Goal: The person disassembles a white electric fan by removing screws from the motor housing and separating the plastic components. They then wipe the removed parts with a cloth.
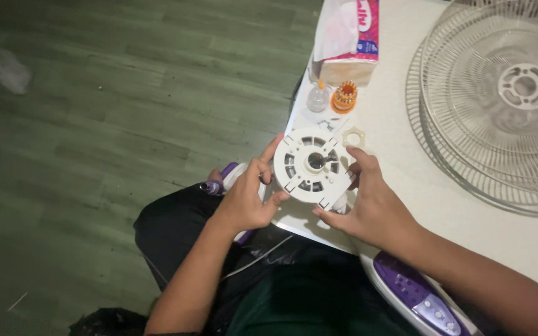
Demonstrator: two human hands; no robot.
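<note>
A round white plastic fan motor housing [309, 166] with vent slots and a dark shaft at its centre sits at the near corner of the white table [443, 211]. My left hand [247, 194] grips its left rim, fingers curled over the edge. My right hand [365, 205] holds its right and lower rim. A purple and white fan part [225, 180] shows behind my left hand.
Two stacked wire fan grilles [499, 106] lie at the table's right. A small clear bottle [317, 98], an orange bit holder [344, 97], a white plastic nut [353, 137] and a tissue pack [350, 31] sit beyond the housing. A purple button panel [415, 298] lies near my lap.
</note>
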